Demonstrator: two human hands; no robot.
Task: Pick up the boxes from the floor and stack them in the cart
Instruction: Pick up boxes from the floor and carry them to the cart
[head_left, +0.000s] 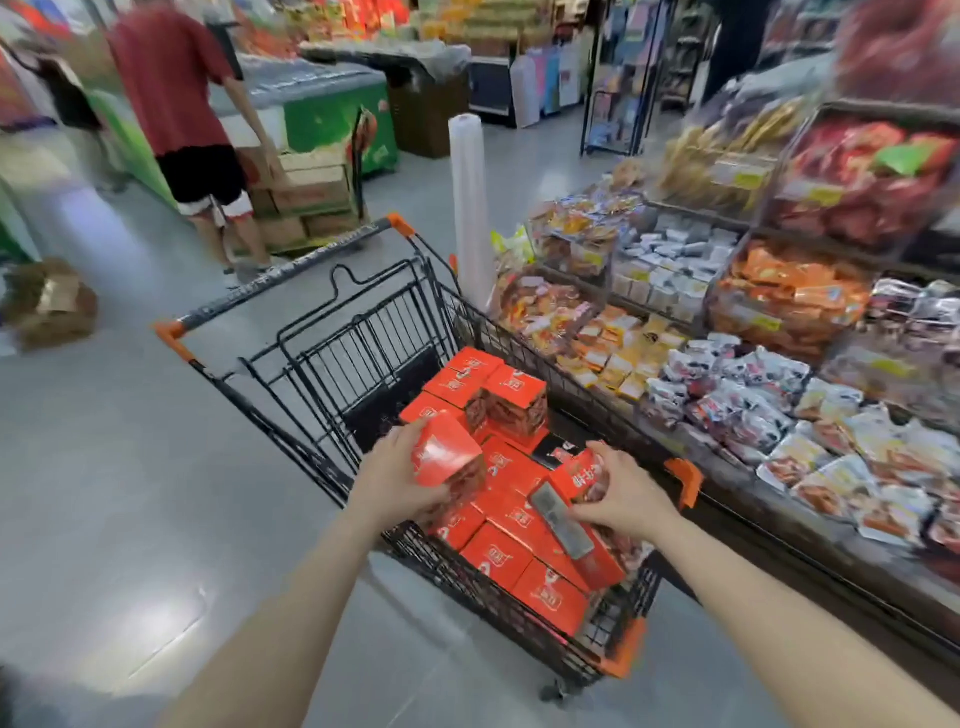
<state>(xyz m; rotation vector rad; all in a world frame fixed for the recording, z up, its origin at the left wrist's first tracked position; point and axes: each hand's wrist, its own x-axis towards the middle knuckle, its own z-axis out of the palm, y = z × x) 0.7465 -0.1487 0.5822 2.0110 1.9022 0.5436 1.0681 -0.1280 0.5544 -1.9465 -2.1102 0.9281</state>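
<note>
A black wire shopping cart (332, 291) with orange corners stands in front of me, holding several red boxes (498, 558) stacked in rows. My left hand (395, 475) grips one red box (447, 457) tilted above the cart's left side. My right hand (626, 499) holds another red box (582, 480) with a grey end flap, tilted over the cart's right side. More red boxes (517, 397) are piled higher toward the cart's far end.
A snack display (779, 384) with bagged goods runs along the right of the cart. A person in a red shirt (176, 88) stands by a trolley of cardboard cartons (311, 197) ahead left. A plastic film roll (470, 208) stands upright beyond the cart. Crumpled cardboard (52, 301) lies at left.
</note>
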